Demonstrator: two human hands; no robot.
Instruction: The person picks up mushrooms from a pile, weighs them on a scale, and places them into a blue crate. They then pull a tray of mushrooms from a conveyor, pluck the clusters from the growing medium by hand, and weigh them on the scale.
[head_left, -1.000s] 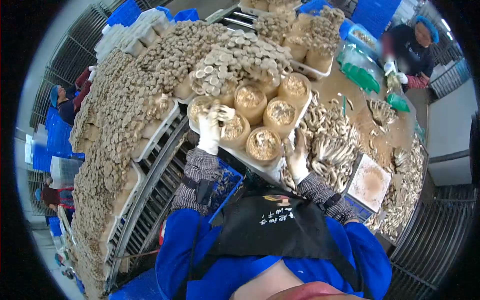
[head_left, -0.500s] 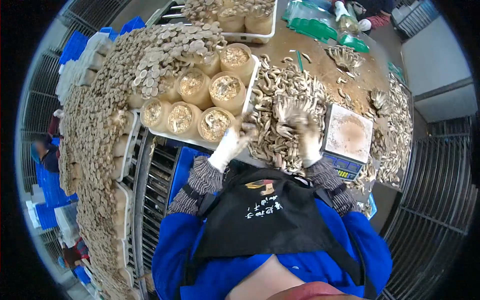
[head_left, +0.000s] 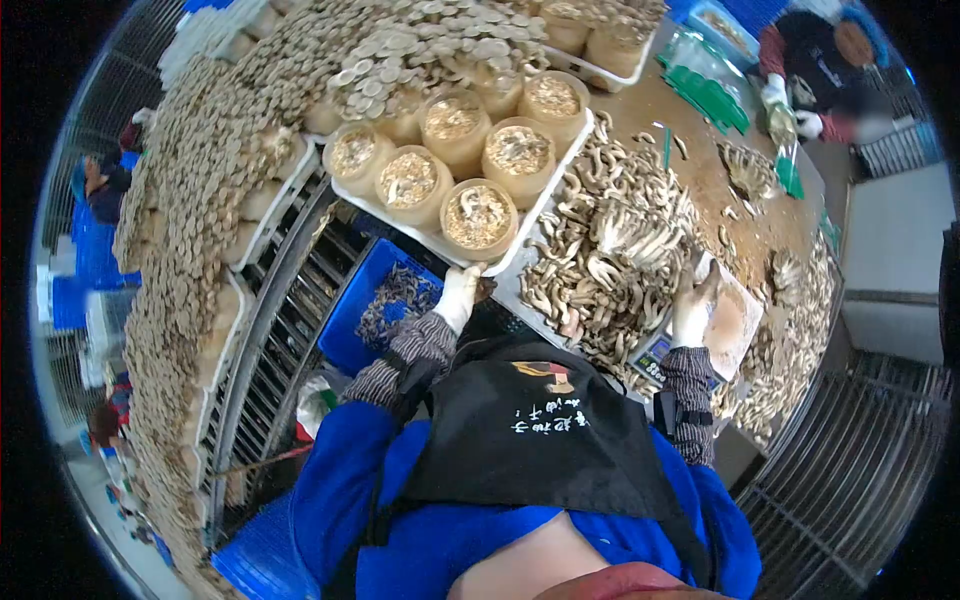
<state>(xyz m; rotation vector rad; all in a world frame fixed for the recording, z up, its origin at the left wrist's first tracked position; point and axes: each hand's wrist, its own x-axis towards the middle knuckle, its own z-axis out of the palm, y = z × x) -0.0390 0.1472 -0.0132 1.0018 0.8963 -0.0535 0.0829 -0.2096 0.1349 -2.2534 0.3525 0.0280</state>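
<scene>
Grey-brown mushrooms (head_left: 640, 235), pale-stemmed, curved, loosely heaped.

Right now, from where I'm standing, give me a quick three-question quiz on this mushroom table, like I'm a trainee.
1. Which is nearer the scale: A, the left hand; B, the right hand?
2. True or false: the jars stand in a white tray.
3. Fill in the colour: the co-worker at upper right wears a ____ cap.

Key: 1 B; 2 true; 3 blue.
</scene>
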